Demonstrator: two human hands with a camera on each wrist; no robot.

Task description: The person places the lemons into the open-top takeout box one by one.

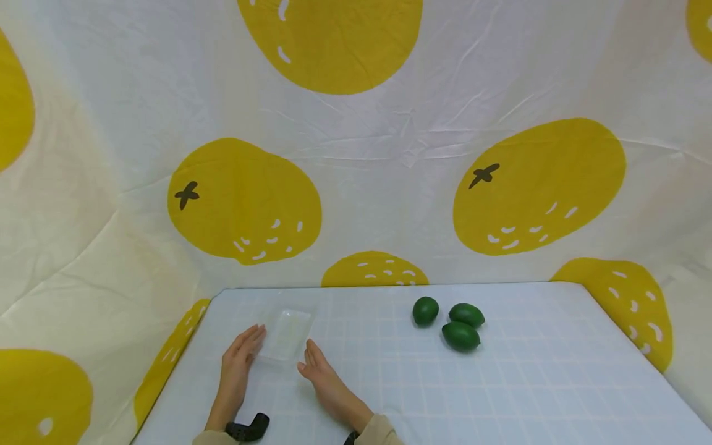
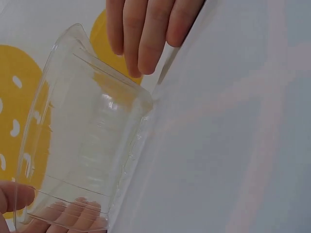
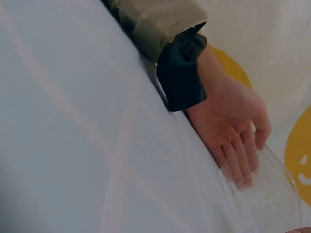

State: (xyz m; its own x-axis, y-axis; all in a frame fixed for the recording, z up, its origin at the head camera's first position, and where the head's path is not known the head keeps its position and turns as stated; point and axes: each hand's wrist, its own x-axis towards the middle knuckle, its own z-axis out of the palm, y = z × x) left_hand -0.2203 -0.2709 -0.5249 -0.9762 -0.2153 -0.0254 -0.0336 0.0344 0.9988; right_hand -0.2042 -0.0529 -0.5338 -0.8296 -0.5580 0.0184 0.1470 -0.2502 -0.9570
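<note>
A clear plastic tray [image 1: 289, 334] with raised sides sits at the left of the table. At its left side is my left hand [image 1: 239, 361], its straight fingers [image 2: 146, 36] close to the rim in the left wrist view. My right hand [image 1: 330, 383] is at the tray's near right corner, fingers extended and thumb raised. Through the clear wall, the left wrist view shows right-hand fingers [image 2: 73, 216]. In the right wrist view the left hand [image 3: 231, 121] has its palm turned toward the tray, fingertips overlapping the clear plastic.
Three dark green limes lie right of centre: one lime [image 1: 425, 311] apart, another lime [image 1: 467, 315] behind a third lime [image 1: 461, 337]. A pale checked cloth [image 1: 528, 383] covers the table. Behind hangs a white curtain [image 1: 389, 185] with yellow fruit prints.
</note>
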